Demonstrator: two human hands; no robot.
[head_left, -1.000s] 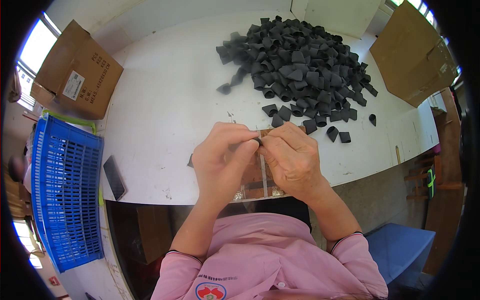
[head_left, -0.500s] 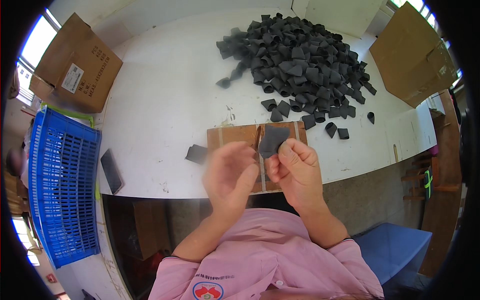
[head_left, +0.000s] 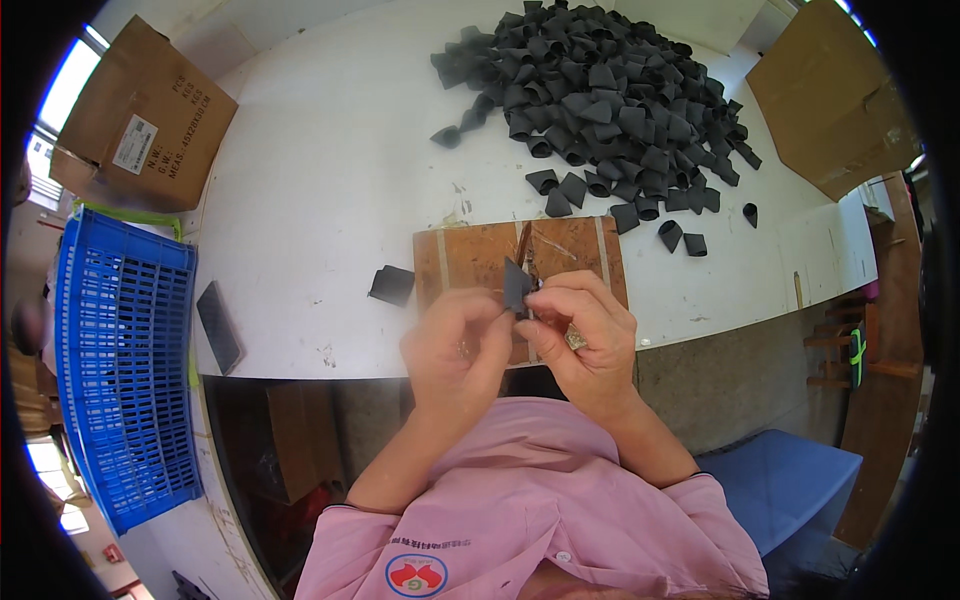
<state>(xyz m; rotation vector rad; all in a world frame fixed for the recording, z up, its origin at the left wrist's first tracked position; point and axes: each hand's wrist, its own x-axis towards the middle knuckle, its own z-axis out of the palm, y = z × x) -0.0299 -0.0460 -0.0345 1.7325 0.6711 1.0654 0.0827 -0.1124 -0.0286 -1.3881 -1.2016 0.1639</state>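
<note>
Between my two hands, above the brown board [head_left: 455, 262], a dark grey fabric piece [head_left: 516, 286] is held up edge-on. My left hand [head_left: 458, 335] pinches its lower left side between thumb and fingers. On the other side, my right hand [head_left: 585, 330] has its thumb and fingertips closed at the piece's right edge. Just beyond the fingers, a thin dark brown tool [head_left: 523, 242] lies on the board; its near end is hidden. A flat dark grey piece [head_left: 392, 285] rests on the table left of the board.
A large heap of dark grey folded pieces [head_left: 610, 110] covers the far middle of the white table [head_left: 300, 200]. Cardboard boxes stand at far left [head_left: 150, 120] and far right [head_left: 835, 100]. A phone [head_left: 218, 328] and a blue basket [head_left: 130, 370] are at left, a blue stool [head_left: 785, 485] at right.
My left hand has come in to the fabric piece and pinches it. The piece has turned from face-on to edge-on and sits a little further left. The view has shifted slightly.
</note>
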